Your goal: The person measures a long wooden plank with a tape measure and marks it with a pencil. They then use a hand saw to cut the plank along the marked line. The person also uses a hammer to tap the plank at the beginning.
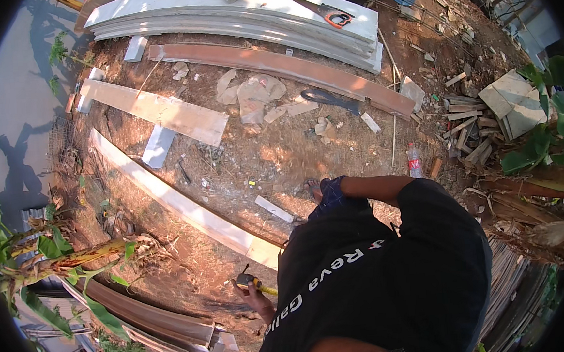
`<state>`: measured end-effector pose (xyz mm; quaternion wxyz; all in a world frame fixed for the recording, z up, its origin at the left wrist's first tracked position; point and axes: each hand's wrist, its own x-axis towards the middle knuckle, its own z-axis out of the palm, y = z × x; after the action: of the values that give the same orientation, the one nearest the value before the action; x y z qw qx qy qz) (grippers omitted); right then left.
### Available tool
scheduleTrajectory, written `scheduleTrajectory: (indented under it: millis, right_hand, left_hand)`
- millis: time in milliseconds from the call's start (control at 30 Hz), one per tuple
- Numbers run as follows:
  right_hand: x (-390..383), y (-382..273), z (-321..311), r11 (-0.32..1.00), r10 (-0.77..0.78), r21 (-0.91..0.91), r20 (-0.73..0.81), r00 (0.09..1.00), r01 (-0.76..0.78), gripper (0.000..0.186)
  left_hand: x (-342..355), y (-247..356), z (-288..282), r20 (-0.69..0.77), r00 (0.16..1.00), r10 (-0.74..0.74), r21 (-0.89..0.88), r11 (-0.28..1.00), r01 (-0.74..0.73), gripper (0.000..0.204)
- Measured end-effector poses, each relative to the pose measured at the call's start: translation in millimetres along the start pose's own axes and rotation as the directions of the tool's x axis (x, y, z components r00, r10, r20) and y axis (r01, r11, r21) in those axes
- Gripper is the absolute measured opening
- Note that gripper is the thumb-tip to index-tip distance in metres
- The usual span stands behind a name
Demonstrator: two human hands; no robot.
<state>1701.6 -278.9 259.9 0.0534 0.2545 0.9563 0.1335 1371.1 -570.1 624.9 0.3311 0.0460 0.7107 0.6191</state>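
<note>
Black shirt (395, 292) is filling lower centre; curled left hand (258, 299) is holding tape measure (247, 281), risking slip if loosening; hidden right hand: cannot tell.

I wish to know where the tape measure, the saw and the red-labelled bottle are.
Tape measure (245, 280): head view, on its dark casing.
Saw (315, 7): head view, on its blade, near the handle.
Bottle (414, 163): head view, on its red label.

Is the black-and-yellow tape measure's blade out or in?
Out: a yellow strip extends from the case in the left hand.
</note>
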Motion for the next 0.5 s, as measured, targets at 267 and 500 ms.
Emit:
scheduleTrajectory:
  millis: [267,500]
  right_hand:
    - [-22.3,177.3,-277.1,0.579,-0.463,0.767,0.588,0.663,-0.276,0.033]
    - [-33.5,280.0,-309.7,0.241,-0.131,0.790,0.602,0.788,-0.564,0.026]
  left_hand:
    - [-1.7,9.5,12.3,-0.049,0.999,0.003,-0.041,0.999,-0.005,0.080]
    - [20.7,16.4,25.9,-0.084,0.996,0.016,0.097,0.995,-0.007,0.078]
